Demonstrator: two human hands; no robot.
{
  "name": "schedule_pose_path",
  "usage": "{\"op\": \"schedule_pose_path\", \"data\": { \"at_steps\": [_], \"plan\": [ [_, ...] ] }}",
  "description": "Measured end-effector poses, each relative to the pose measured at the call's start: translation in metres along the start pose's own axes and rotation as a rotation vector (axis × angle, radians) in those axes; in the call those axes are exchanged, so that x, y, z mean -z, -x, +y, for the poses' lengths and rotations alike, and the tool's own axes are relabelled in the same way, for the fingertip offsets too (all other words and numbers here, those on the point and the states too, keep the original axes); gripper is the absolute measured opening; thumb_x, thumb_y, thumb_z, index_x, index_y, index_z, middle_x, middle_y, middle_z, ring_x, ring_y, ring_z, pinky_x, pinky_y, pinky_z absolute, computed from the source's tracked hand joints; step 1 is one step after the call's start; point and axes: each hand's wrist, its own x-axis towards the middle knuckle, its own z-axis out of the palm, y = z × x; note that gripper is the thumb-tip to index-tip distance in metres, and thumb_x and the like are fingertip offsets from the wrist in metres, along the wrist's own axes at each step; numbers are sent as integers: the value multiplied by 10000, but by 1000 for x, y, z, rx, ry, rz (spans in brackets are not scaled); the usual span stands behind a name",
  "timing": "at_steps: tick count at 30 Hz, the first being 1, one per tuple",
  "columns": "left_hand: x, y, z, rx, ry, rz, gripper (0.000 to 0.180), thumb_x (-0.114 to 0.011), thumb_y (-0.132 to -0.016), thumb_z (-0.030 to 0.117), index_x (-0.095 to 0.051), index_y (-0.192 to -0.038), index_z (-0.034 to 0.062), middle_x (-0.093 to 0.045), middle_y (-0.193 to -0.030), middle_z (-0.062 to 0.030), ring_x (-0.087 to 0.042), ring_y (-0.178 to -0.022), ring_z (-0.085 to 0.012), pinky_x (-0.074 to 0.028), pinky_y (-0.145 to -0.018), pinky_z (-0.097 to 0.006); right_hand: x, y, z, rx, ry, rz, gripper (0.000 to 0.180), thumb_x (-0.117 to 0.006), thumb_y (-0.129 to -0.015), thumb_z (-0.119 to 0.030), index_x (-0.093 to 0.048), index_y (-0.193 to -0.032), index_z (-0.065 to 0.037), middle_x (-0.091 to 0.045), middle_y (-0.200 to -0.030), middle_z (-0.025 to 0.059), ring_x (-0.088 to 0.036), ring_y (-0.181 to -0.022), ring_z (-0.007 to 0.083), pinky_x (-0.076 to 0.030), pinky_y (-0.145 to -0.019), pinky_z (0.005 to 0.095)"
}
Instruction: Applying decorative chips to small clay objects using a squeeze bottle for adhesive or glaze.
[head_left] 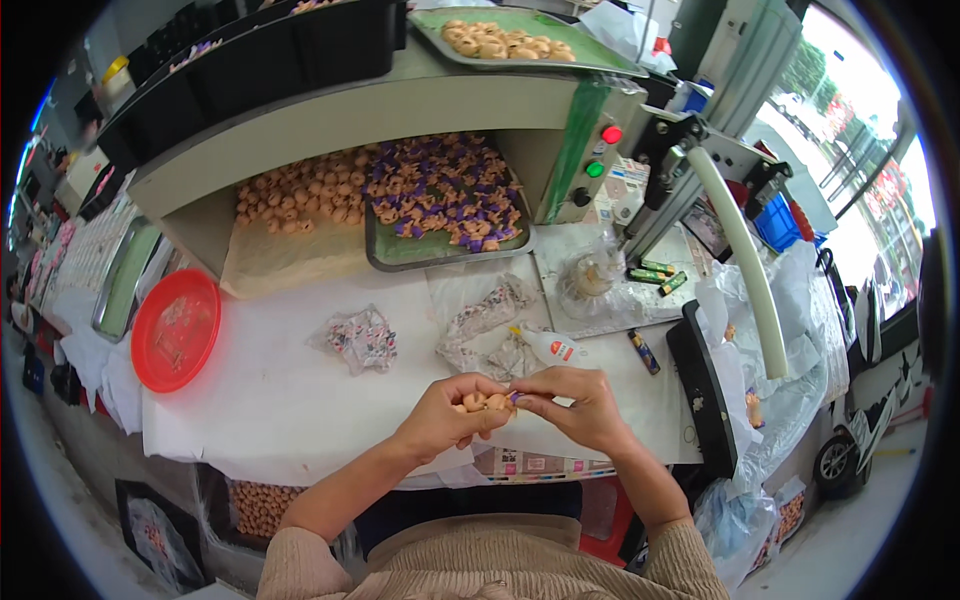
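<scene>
Pieces (486, 402), small and peach, cupped in curled left fingers (472, 383), purple bit (515, 397) pinched between right fingers (550, 381)

Fingers (560, 382) holding tan pieces (475, 402), red basin (184, 296)

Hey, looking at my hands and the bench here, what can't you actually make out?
All in the head view:
How many tan pieces the left hand holds: its own grip covers some.
The exact shape of the purple piece at the right hand: too small and partly covered.
Whether the coloured specks are on or inside the crumpled plastic: too small.
Most contents of the black bin: hidden by its front wall and the upper picture edge.
</scene>
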Motion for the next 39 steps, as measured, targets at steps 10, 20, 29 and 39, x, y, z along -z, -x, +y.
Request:
{"op": "schedule_pose_path", "data": {
  "at_steps": [10,20,29,39],
  "plan": [
    [-11,-12,2,107,286,4,270,-640,-879,51,-573,-1138,89,-618,-959,-63,-564,-667,-98,-385,-438,-191,175,-78,-63,661,894,906,248,-611,-864,-30,-676,-1103,-29,-707,-986,77,-590,-1003,230,-427,-914,338],
    [-35,-26,18,7,381,-32,248,-627,-893,67,-574,-1134,91,-611,-985,-37,-578,-706,-103,-413,-456,-202,209,-121,-76,467,655,852,235,-607,-912,-193,-686,-1083,-53,-700,-953,66,-613,-804,117,-477,-749,244],
    [-43,-47,35,5,274,38,249,-609,-921,146,-546,-1156,97,-608,-996,-33,-561,-708,-99,-414,-472,-205,133,-15,54,-284,653,452,318,-729,-775,-177,-667,-1045,-20,-670,-1033,156,-619,-986,324,-474,-867,369],
    [-89,-139,34,9,56,95,239,-653,-897,183,-571,-1112,117,-621,-917,0,-554,-648,-62,-395,-428,-168,219,84,18,-43,804,944,164,-636,-823,15,-688,-964,-51,-691,-887,90,-661,-796,177,-517,-669,277]
  ]
}}
